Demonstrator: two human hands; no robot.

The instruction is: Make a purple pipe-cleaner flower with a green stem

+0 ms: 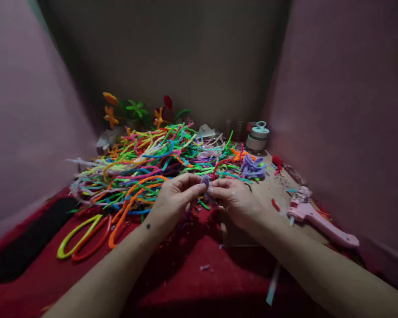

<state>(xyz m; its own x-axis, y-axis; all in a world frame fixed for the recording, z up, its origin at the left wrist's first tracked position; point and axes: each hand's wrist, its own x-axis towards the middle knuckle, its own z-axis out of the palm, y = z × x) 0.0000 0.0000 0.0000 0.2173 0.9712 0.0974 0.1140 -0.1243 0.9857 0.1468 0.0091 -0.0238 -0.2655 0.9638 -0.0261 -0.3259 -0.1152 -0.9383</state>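
Between the fingertips of both my hands is a small bent piece of purple pipe cleaner [205,180]. My left hand [177,196] pinches it from the left, thumb in front. From the right my right hand [234,198] pinches it too, the two sets of fingertips almost touching. Fingers partly hide its shape. Just beyond the hands spreads a big tangled heap of coloured pipe cleaners [146,168]. A looped purple pipe cleaner bundle [253,167] lies past my right hand.
A pink glue gun [318,218] rests at the right on a brown board [263,190]. A jar with a pale blue lid [258,137] stands behind. Orange pipe cleaner flowers [111,117] rise at the back left. A glue stick [273,287] lies on the red cloth [185,282].
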